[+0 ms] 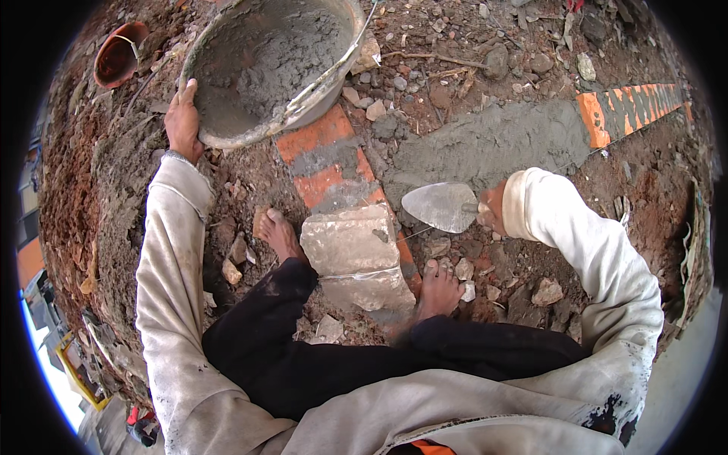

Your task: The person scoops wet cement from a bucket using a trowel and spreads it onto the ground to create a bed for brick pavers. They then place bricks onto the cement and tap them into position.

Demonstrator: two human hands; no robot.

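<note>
My left hand [183,121] grips the near left rim of a large round basin [318,114]. Wet grey mortar [280,57] fills part of the basin, which is tilted and stands at the far end of a short brick course [318,186]. My right hand [493,208] is closed round the handle of a pointing trowel, its grip mostly hidden by the fingers. The flat trowel blade [441,206] points left, just above the near edge of a spread mortar bed [493,144]. Pale blocks [353,246] lie between my bare feet, with a string across them.
A row of orange bricks with mortar joints [633,106] runs off to the right from the mortar bed. A small reddish bucket [120,57] lies at the far left. Loose stones [547,292] and rubble cover the soil. A taut string [591,155] follows the brick row.
</note>
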